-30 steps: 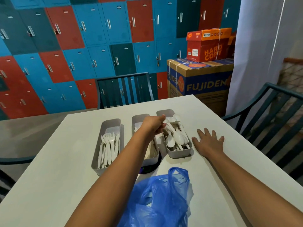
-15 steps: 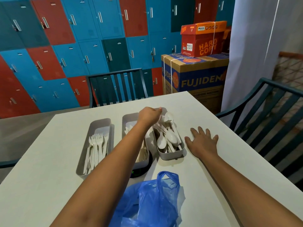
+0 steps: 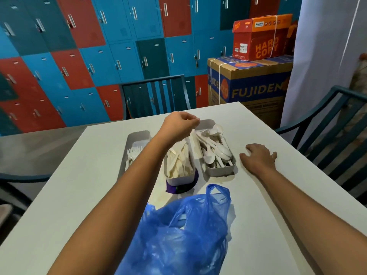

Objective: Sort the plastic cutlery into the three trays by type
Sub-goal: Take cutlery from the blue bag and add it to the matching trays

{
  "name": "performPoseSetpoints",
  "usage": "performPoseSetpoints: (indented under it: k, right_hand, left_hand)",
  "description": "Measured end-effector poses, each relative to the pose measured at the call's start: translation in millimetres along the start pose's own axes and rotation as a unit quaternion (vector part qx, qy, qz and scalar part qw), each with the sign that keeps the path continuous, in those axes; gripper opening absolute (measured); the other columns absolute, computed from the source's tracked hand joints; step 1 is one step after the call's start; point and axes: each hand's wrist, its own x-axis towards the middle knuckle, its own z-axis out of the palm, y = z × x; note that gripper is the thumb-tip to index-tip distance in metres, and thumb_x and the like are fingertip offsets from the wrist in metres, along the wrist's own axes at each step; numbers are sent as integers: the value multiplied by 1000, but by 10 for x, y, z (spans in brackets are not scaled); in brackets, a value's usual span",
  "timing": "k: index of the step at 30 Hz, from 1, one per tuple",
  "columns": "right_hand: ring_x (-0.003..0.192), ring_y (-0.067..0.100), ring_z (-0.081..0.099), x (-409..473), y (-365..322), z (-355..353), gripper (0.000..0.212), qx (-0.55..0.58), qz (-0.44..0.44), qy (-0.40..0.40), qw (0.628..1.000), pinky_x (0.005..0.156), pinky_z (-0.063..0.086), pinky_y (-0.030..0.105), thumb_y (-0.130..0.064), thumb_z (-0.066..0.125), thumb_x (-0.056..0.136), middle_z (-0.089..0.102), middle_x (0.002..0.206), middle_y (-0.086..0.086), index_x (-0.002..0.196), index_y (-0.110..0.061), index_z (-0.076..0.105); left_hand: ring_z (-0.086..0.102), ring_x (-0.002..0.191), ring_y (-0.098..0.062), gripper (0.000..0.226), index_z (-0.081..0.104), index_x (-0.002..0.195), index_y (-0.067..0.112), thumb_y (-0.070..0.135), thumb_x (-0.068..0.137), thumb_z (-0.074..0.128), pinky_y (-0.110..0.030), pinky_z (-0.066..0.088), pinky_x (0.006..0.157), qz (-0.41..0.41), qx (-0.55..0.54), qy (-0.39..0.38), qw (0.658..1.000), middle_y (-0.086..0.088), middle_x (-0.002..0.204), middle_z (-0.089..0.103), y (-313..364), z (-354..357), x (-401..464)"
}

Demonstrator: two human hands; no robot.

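The left hand (image 3: 179,124), fingers curled with nothing seen in them, is held over the far end of the spoon tray (image 3: 220,169); the right hand (image 3: 259,157) is spread flat on the counter (image 3: 278,215), right of the 3 trays.

Upper carton (image 3: 260,36): "HARD COPY" is printed in orange on the red front (small label print cannot be read).
Lower carton (image 3: 248,84): "FUJIDEN" is printed in yellow on a blue band.
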Motion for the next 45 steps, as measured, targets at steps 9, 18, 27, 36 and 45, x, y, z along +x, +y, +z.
performPoseSetpoints:
  k: [9,18,27,36,45]
  right_hand:
    - [73,12,52,-627,-1073,-827,15,290,-152,-14,945,56,40,17,-14,56,90,62,81,5,88,-5,68]
    - [77,11,64,-1511,-1524,-663,18,16,-312,-539,782,68,49,25,-3,46,96,63,84,-3,98,-13,60]
    - [77,17,57,-1671,-1528,-551,30,-244,-257,-482,801,63,46,23,-35,55,92,66,96,0,112,-16,64]
    - [111,24,56,-1639,-1545,-506,64,-324,-270,-366,830,91,49,35,-38,68,82,54,130,3,139,-24,43]
    - [117,24,52,-1555,-1518,-491,70,-324,-273,-383,821,95,47,35,-32,70,82,48,137,2,144,-28,37]
  left_hand:
    - [63,74,-9,16,67,84,20,10,91,56,-26,55,75,-26,163,-307,937,4,79,67,-145,-230,-923]
    - [58,105,-25,31,59,123,22,23,94,48,-33,48,87,-33,434,-362,824,-4,122,59,-474,-27,-1467]
    - [48,121,-23,71,26,144,30,20,85,63,-28,40,80,-60,420,-296,856,0,142,36,-727,12,-1686]
    - [41,130,-25,71,17,149,29,28,89,55,-34,40,97,-14,414,-264,871,-1,149,32,-877,41,-1505]
    - [46,123,-22,77,25,147,28,32,82,67,-32,43,93,30,387,-265,883,2,146,37,-882,83,-1374]
